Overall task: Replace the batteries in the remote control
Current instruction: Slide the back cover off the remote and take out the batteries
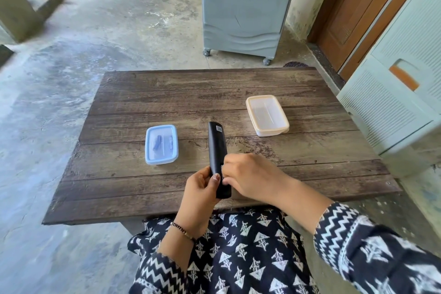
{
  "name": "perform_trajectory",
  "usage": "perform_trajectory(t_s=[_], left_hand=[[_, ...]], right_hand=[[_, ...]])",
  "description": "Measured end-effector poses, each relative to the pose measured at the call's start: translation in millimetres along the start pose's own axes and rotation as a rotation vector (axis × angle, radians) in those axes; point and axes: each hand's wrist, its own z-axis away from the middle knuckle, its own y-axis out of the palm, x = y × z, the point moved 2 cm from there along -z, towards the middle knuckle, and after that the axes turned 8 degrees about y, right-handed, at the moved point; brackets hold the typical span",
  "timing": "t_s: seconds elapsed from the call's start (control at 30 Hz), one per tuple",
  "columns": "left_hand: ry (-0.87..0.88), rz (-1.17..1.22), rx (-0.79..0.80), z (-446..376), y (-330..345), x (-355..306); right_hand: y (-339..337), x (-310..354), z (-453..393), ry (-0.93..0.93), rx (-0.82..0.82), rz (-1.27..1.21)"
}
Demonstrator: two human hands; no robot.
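At lower centre of the frame, the left hand (pixel 199 192) grips the black remote control (pixel 218 159) back-up (sticker showing) above the desk (pixel 310 150); the right hand (pixel 250 175) pinches its cover. Opening seems underway; next, slide the cover off.

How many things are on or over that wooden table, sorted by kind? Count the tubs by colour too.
Remote control, held by the left hand and right hand: 1
Blue-lidded tub, with dark items inside that I cannot make out: 1
Cream-lidded tub, appears empty: 1
Total: 3 things on or over the wooden table
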Motion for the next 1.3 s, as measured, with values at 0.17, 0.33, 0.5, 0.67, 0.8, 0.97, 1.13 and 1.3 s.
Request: perform_trajectory(t_s=[0.17,0.33,0.5,0.67,0.8,0.97,1.13,1.3], left_hand=[[-0.009,0.044,0.040,-1.2,0.0,-2.6],[-0.025,-0.004,0.039,-2.3,0.6,-3.2],[-0.016,-0.025,0.018,-0.6,-0.8,-1.8],[-0.015,-0.002,-0.010,-3.9,-0.1,-2.3],[-0.013,0.005,-0.023,-6.5,-0.4,-4.0],[0.009,0.073,-0.056,-9.2,-0.8,-7.2],[0.016,0.131,-0.041,-8.6,-1.1,-8.6],[0.002,0.090,-0.029,-8.8,-1.2,-7.2]], right_hand=[[-5.5,-10.5,-8.3,0.075,0.064,-0.159],[-5.0,-10.2,-4.0,0.054,0.041,-0.116],[-6.7,-3.7,-3.7,-0.001,0.052,-0.012],[-4.4,-2.1,-5.2,-0.071,0.003,0.068],[-0.4,0.4,-4.6,-0.120,-0.071,0.102],[8.7,-5.5,-1.3,-0.131,-0.147,0.079],[12.4,-9.0,1.0,-0.144,-0.203,0.018],[14.9,-11.4,4.1,-0.178,-0.232,0.036]])
